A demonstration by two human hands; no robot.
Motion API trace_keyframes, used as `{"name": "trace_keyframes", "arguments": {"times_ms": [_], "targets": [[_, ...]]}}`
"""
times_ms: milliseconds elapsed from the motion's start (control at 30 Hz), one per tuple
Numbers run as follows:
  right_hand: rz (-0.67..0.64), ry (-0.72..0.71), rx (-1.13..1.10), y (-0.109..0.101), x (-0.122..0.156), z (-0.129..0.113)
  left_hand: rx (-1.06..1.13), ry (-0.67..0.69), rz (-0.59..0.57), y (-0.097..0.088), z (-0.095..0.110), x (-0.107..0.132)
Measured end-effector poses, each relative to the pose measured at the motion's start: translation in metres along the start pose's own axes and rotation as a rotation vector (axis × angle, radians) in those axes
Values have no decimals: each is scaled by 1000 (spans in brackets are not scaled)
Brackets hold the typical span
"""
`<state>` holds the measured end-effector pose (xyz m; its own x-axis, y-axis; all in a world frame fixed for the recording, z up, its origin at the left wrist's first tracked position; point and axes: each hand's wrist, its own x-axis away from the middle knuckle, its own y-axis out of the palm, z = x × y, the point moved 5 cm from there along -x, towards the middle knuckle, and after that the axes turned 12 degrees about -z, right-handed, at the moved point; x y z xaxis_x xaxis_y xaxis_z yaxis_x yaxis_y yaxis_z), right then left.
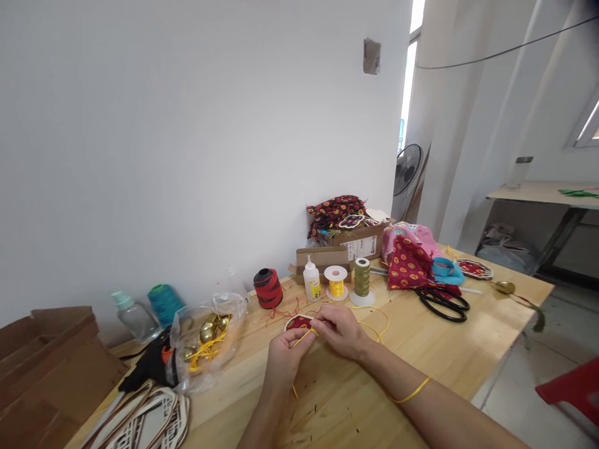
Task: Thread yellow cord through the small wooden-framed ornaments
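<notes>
My left hand (286,354) pinches a yellow cord (304,337) between thumb and fingertips. Close against it, my right hand (340,330) is closed on the same cord, fingertips nearly touching the left ones. Just behind the fingers lies a dark red patterned panel with a pale rim (298,322), partly covered by my hands. A tail of the cord hangs below my left hand. More yellow cord loops over the table to the right, and a strand crosses my right forearm.
Behind my hands stand a glue bottle (312,282), a yellow cord spool (336,284), an olive thread spool (362,278) and a red thread cone (268,289). Black scissors (442,304) lie right. Leftward are a bag of bells (210,337), a glue gun (152,362), wooden frames (150,418) and a cardboard box (56,380).
</notes>
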<state>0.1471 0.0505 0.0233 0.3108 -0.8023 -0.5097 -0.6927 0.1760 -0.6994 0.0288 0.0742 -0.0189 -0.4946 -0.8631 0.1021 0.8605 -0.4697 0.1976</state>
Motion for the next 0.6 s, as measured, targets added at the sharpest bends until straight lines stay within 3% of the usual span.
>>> {"name": "trace_keyframes", "arguments": {"times_ms": [167,600], "targets": [[-54,-79,-20,-1,1,-9,22,38,19,1,7,5],[-51,-65,-23,2,0,-1,57,64,97,2,14,10]]}}
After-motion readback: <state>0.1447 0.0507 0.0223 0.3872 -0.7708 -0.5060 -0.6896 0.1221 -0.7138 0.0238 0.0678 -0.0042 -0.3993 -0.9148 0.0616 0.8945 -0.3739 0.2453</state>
